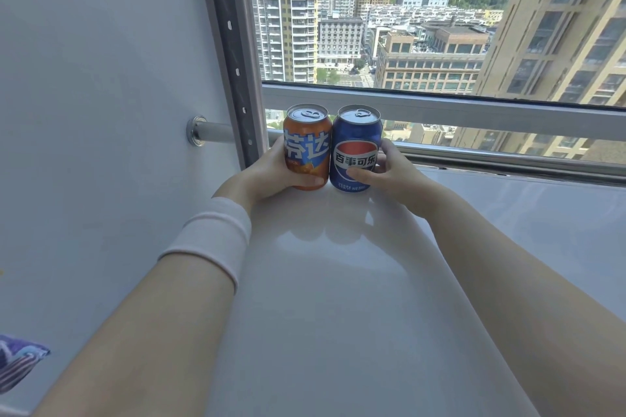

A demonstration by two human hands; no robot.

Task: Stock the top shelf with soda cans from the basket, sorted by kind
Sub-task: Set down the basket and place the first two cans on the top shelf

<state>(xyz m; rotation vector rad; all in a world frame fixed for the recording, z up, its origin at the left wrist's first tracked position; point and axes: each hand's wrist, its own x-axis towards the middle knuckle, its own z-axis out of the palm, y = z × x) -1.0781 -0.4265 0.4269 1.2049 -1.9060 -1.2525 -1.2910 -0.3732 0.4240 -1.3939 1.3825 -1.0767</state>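
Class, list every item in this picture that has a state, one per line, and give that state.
Orange soda can: upright on the shelf, unopened, gripped by the left hand.
Blue cola can: upright, unopened, gripped by the right hand, touching the orange can.
White shelf: holds only these two cans in view.

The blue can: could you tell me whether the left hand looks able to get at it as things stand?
Probably not right now: the left hand is wrapped around the orange can, which stands between it and the blue can, and the right hand already grips that one.
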